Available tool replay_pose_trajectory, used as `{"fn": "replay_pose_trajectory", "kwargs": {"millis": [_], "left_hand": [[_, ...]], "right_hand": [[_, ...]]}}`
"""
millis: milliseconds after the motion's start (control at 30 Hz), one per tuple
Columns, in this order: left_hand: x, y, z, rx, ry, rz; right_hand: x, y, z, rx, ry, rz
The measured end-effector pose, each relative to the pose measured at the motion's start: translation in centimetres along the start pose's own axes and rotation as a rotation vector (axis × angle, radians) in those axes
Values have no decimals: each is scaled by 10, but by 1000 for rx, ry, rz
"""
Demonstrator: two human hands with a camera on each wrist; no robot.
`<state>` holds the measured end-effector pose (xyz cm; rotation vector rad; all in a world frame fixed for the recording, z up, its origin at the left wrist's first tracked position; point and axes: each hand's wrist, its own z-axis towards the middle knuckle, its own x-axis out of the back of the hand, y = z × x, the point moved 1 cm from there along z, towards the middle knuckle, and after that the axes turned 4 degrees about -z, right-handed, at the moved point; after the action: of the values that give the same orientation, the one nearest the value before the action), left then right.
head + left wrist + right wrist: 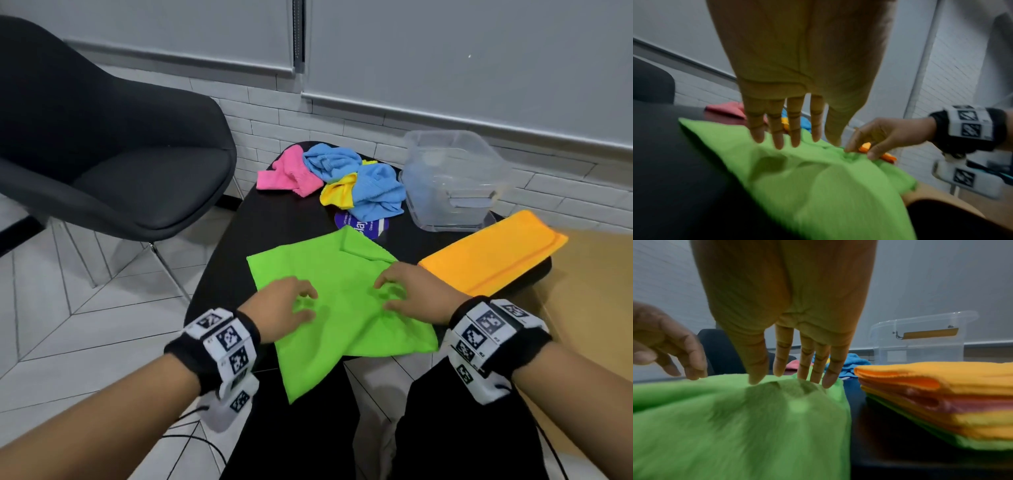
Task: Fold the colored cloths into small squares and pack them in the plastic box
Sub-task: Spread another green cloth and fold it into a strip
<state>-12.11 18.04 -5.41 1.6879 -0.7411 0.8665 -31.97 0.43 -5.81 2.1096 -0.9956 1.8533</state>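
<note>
both hands low centre of the head view, on the green cloth (339, 308). left hand (281, 310) has fingers spread and near straight, tips down on the cloth, gripping nothing. right hand (411, 294) likewise splayed, fingertips (754, 379) touching the fabric and bunching it a little; no pinch visible, though that view is blurred.

green cloth lies mostly flat on the black table (274, 222), far corner turned over, near corner hanging off the table edge toward the lap. looks like smoothing before a first fold, so this cloth is not yet folded.

right of it, mid right of frame, an orange cloth (489, 253) tops a flat stack; the right wrist view shows pink, yellow and green layers under it. these read as half-folded long pieces, not small squares yet.

upper centre: loose heap of pink cloth (284, 171), blue cloths (370, 185) and yellow cloth (337, 193), all unfolded.

plastic box (452, 178), upper right of the table, open top, clear walls; nothing coloured seen inside, looks empty. packing not begun, most of the task left.
</note>
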Motion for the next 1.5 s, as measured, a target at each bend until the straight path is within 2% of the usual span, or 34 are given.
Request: {"fn": "replay_pose_trajectory", "kwargs": {"millis": [67, 167, 633, 833, 967, 1033, 1167, 1267, 1367, 1433, 1500], "left_hand": [[-17, -3, -2, 34, -72, 67], [-23, -9, 7, 61, -38, 96], [15, -54, 78, 82, 3, 221], [13, -49, 73, 105, -3, 243], [17, -51, 56, 142, -8, 253], [19, -53, 45, 126, 6, 245], [18, -61, 15, 32, 93, 131], [12, -65, -9, -14, -1, 81], [2, -63, -29, -3, -123, 97], [-5, -58, -39, -15, -141, 152], [-12, -53, -47, -26, -134, 208]], "right_hand": [[-10, 1, -4, -9, -83, -14], [-15, 3, -3, -41, -117, 18], [-8, 11, 55, -121, -96, -133], [5, 11, 72, -189, -161, -167], [15, 12, 78, -259, -169, 3], [15, 10, 73, -250, -177, 33], [11, -1, 45, -126, -71, -30], [2, -7, 10, -39, -52, -94], [-11, -7, -24, -10, -166, -172], [-21, -2, -40, 10, -202, -249], [-29, 2, -51, 19, -172, -306]]}}
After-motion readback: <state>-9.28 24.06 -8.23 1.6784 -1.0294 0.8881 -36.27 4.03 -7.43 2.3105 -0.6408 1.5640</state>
